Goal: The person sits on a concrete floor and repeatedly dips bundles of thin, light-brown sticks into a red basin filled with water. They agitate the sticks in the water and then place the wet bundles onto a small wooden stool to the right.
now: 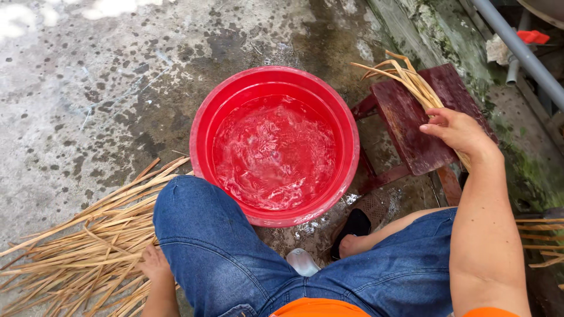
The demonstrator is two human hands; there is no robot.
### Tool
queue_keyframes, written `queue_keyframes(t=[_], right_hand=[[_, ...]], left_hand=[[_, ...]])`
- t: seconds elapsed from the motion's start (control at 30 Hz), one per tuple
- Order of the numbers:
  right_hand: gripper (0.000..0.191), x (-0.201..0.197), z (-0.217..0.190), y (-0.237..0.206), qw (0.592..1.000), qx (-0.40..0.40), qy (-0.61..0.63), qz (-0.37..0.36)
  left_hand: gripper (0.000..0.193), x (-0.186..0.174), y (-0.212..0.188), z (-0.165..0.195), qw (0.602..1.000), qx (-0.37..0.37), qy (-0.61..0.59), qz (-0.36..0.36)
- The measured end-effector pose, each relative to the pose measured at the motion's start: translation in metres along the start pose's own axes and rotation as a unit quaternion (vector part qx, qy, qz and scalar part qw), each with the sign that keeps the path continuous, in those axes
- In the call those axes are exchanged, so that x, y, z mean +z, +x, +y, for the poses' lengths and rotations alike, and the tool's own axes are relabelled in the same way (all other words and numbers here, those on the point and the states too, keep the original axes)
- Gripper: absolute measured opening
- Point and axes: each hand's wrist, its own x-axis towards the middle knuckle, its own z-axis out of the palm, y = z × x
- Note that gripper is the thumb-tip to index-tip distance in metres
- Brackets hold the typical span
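Observation:
My right hand (455,130) is shut on a bundle of dry straw-coloured leaves (405,79) and holds it over a dark red wooden stool (411,126). My left hand (154,264) rests low at the left, beside my knee, touching a pile of dry leaf strips (82,240) on the ground; its fingers are partly hidden. Between my knees stands a red plastic basin (202,141) filled with rippling water.
Wet, stained concrete floor (88,88) stretches away at the top left. A grey pipe (517,50) runs along a mossy edge at the upper right. More dry strips (543,240) lie at the right edge. My foot in a dark sandal (352,226) is beside the basin.

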Motion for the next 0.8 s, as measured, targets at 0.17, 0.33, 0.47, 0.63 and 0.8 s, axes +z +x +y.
queue_keyframes(t=[0.17, 0.33, 0.47, 0.63, 0.8], right_hand=[[0.056, 0.014, -0.025, 0.014, 0.998, -0.026, -0.046, -0.029], [0.057, 0.018, -0.043, 0.016, 0.993, -0.038, -0.092, -0.055], [0.058, 0.020, -0.054, 0.012, 0.992, -0.013, -0.112, -0.060], [0.057, 0.021, -0.061, 0.009, 0.990, -0.018, -0.118, -0.070], [0.057, 0.020, -0.060, 0.007, 0.994, -0.013, -0.081, -0.073]], left_hand=[[0.068, -0.012, 0.008, 0.007, 0.967, 0.046, -0.020, 0.250], [0.061, -0.013, 0.022, 0.018, 0.995, 0.092, 0.010, 0.048], [0.056, -0.002, 0.028, 0.021, 0.992, 0.093, -0.020, 0.082], [0.057, -0.010, 0.032, 0.014, 0.986, 0.145, 0.040, 0.069], [0.049, -0.029, 0.017, 0.011, 0.990, 0.115, 0.071, -0.050]])
